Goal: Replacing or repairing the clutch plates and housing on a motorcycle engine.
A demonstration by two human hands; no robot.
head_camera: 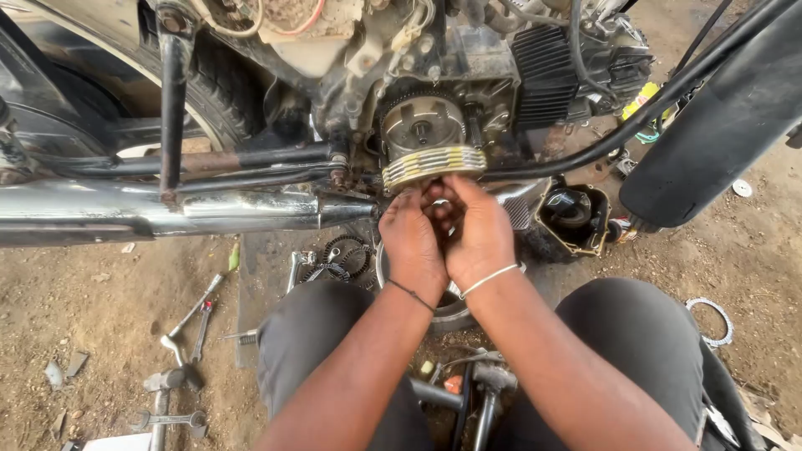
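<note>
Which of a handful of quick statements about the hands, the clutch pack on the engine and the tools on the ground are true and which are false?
1. Both hands, the left hand and the right hand, are together just below the clutch plate stack. True.
2. The clutch plate stack lies on the ground beside the tools. False: it sits on the engine.
3. Spanners lie on the dirt to the person's left. True.
4. The right wrist is bare. False: it wears a pale band.
5. A toothed ring lies on the ground to the right. True.
6. The chrome exhaust pipe stands upright. False: it runs level.
</note>
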